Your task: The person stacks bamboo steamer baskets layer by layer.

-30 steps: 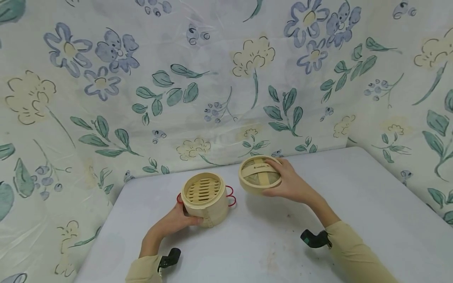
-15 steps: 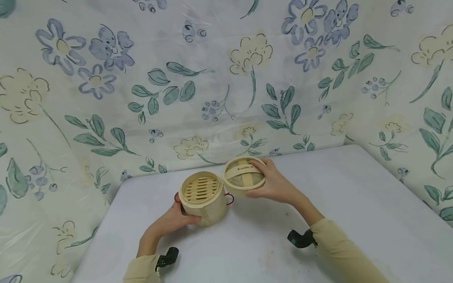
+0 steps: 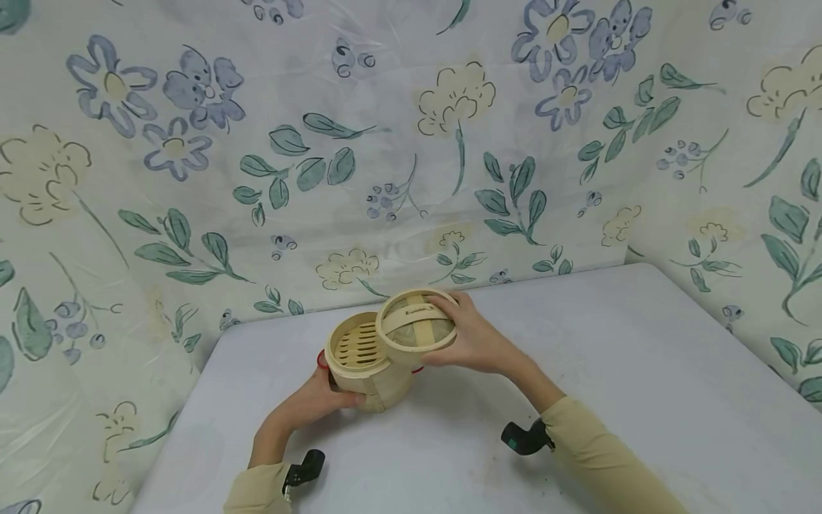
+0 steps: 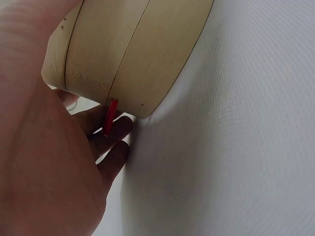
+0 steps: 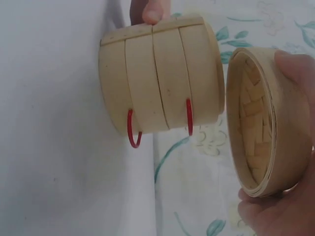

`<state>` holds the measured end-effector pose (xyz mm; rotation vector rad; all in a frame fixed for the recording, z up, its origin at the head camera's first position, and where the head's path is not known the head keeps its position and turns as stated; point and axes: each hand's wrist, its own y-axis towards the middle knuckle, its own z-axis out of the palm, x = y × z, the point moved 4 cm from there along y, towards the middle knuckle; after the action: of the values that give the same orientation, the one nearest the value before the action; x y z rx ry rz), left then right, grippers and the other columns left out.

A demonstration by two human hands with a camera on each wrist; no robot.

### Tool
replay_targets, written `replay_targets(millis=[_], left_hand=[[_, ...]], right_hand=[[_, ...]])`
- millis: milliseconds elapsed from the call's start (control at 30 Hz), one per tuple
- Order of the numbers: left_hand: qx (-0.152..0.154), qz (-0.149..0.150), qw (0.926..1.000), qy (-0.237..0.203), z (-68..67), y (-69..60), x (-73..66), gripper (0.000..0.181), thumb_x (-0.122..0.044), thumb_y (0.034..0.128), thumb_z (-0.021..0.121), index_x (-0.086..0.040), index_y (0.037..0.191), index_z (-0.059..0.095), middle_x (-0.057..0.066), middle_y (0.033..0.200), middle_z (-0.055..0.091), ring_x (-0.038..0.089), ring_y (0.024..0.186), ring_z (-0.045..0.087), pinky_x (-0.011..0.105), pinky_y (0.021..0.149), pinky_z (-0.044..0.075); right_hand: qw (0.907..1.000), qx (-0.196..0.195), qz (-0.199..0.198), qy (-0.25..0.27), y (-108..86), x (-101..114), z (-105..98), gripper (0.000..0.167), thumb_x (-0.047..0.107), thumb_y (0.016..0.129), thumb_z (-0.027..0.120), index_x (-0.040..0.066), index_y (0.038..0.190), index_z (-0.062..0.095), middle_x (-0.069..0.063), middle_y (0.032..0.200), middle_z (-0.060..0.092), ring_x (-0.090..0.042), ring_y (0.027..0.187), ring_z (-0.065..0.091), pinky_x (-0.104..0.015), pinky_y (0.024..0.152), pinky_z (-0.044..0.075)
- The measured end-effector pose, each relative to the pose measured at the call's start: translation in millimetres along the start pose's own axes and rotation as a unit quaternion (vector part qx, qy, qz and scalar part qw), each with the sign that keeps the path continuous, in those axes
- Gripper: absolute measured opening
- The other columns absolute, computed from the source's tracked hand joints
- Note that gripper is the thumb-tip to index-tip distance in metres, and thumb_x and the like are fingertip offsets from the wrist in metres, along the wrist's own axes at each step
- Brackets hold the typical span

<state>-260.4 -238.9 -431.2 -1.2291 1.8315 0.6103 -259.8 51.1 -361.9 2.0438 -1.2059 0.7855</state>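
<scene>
A round bamboo steamer basket [image 3: 382, 385] with a slatted floor stands on the table, and my left hand [image 3: 312, 403] grips its near left side, thumb in front. In the right wrist view the basket's wall [image 5: 162, 78] shows two stacked tiers, with red loop handles [image 5: 132, 130] on the side. My right hand [image 3: 478, 339] holds the woven bamboo lid [image 3: 417, 325] by its right rim. In the head view the lid covers the basket's right part, slightly tilted. The right wrist view shows a narrow gap between lid and basket top.
A white-covered table [image 3: 578, 343] lies under both hands, with small dark specks to the right. Behind it hangs a floral sheet [image 3: 398, 143], close to the basket. Black wrist cameras [image 3: 528, 437] sit at both cuffs.
My right hand has carried the lid leftward, from beside the basket to above its right part. My left hand and the basket have stayed nearly in place.
</scene>
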Motion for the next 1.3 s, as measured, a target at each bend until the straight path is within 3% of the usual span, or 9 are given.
replay_targets(millis=[400, 1033, 1300], left_hand=[[0.002, -0.001, 1.0, -0.006, -0.6, 0.6, 2.2, 0.105, -0.027, 0.0757, 0.085, -0.015, 0.153, 0.014, 0.014, 0.153, 0.031, 0.032, 0.143, 0.025, 0.059, 0.116, 0.013], [0.004, 0.004, 1.0, 0.002, 0.2, 2.7, 3.6, 0.106, -0.028, 0.0745, 0.084, -0.016, 0.153, 0.014, 0.014, 0.152, 0.031, 0.031, 0.142, 0.027, 0.058, 0.115, 0.017], [0.009, -0.015, 0.9998, 0.005, -0.3, 2.0, 5.4, 0.108, -0.03, 0.0762, 0.084, -0.015, 0.153, 0.01, 0.016, 0.154, 0.028, 0.033, 0.143, 0.026, 0.058, 0.115, 0.019]], right_hand=[[0.9998, 0.021, 0.002, 0.005, 6.9, 7, 19, 0.099, 0.046, 0.069, 0.085, 0.025, 0.152, 0.036, -0.013, 0.155, 0.022, -0.032, 0.129, 0.044, -0.049, 0.1, 0.045], [0.9985, 0.045, -0.029, -0.01, 25.2, 26, 40, 0.1, 0.046, 0.071, 0.086, 0.02, 0.153, 0.034, -0.013, 0.155, 0.022, -0.03, 0.128, 0.046, -0.045, 0.102, 0.044], [0.9979, 0.055, -0.031, -0.014, 33.4, 33, 52, 0.101, 0.046, 0.071, 0.086, 0.022, 0.154, 0.034, -0.013, 0.154, 0.022, -0.028, 0.126, 0.048, -0.044, 0.101, 0.046]])
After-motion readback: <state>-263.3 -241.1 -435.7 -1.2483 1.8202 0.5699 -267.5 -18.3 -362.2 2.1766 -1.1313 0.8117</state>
